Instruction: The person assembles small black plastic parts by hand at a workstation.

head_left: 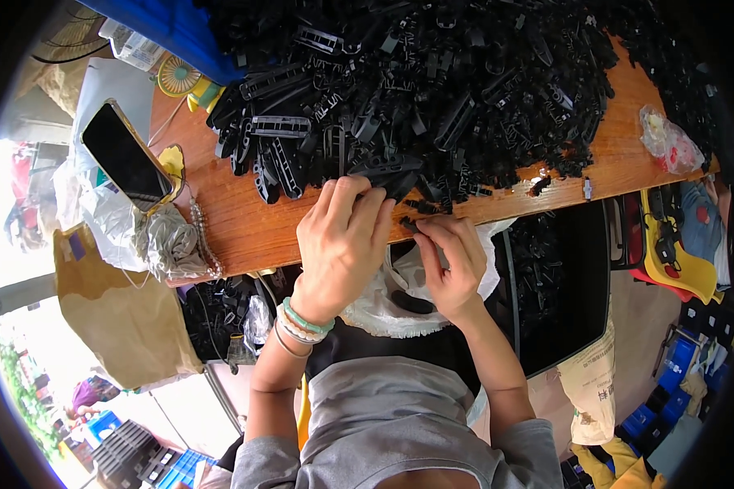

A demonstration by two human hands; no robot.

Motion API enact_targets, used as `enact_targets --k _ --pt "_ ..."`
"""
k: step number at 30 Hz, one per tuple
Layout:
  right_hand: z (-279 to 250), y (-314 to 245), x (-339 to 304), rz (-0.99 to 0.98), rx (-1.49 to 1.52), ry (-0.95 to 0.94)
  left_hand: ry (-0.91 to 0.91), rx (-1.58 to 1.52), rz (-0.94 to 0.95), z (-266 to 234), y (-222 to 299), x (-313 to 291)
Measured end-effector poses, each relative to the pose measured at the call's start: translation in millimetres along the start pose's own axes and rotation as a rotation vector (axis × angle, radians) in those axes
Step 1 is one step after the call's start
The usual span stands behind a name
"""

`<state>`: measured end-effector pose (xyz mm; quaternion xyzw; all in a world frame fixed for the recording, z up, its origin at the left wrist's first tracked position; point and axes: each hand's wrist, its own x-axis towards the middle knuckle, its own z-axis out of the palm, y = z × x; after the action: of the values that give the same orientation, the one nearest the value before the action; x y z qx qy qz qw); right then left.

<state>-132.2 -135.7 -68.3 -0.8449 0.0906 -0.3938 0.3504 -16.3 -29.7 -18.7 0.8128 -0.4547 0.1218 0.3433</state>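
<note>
My left hand [344, 238], with bracelets at its wrist, is closed on a black plastic part [390, 169] at the near edge of the heap. The part is smooth and curved, with small holes along it; my fingers cover its near end. Just to the right, my right hand [453, 259] pinches a small dark plastic piece [409, 223] between thumb and fingertips, over the table's front edge. Beyond both hands lies a large heap of black plastic parts [432, 90], long slotted ones and small ones mixed together.
The wooden table [261, 236] carries a phone [126, 155] on a stand, a small yellow fan [192, 81] and a blue bin [167, 33] at the left. A plastic bag [669, 140] lies far right. Below the edge hang a white bag [383, 314] and a black tray [579, 285].
</note>
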Motion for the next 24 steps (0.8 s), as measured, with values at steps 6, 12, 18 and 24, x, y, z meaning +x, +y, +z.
enact_targets --k 6,12,18,24 --pt "2.5 2.0 0.1 -0.016 0.0 0.031 -0.049 0.082 0.045 1.7 4.9 2.3" --pt "5.2 7.4 -4.0 -0.037 0.041 0.121 0.089 -0.149 0.004 1.4 0.4 -0.3" --pt "0.9 8.2 -9.8 0.029 0.12 0.12 0.418 -0.9 -0.344 -14.8 3.8 2.4" --pt "-7.8 -1.4 -9.5 0.195 0.242 0.136 -0.184 -0.979 -0.604 -44.5 8.6 -29.2"
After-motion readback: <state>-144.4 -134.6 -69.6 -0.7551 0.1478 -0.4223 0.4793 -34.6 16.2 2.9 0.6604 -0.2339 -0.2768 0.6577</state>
